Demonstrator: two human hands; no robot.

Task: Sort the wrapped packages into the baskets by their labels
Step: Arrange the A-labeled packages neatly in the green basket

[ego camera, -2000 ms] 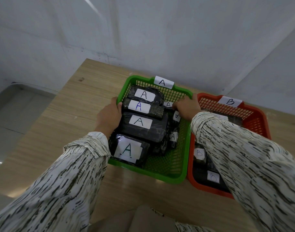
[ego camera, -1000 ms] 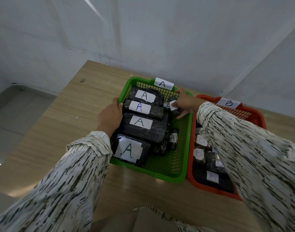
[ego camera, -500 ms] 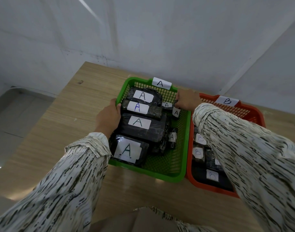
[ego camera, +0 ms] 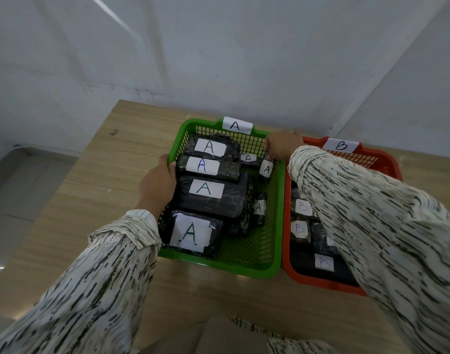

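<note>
Now the left hand (ego camera: 156, 186) grips the left rim of the green basket (ego camera: 218, 267). The right hand (ego camera: 282, 146) is at the far right corner of that basket, and its fingertips pinch the top of a small package (ego camera: 266, 169). The small package is black with a white A on it, and it is just inside the basket, close to the right wall. It is hard to tell if its bottom rests on anything. Four big packages (ego camera: 206, 190) marked A lie in a row down the left side of the green basket. Two little packages (ego camera: 258, 208) marked A sit beside them. The red basket (ego camera: 321, 282) touches the green one on the right and holds B packages (ego camera: 302, 206). A paper A tag (ego camera: 236, 125) sticks up on the green basket's far rim, and a B tag (ego camera: 341, 145) on the red one's. Both baskets sit on a wooden table (ego camera: 91, 200) by a white wall (ego camera: 218, 60).
</note>
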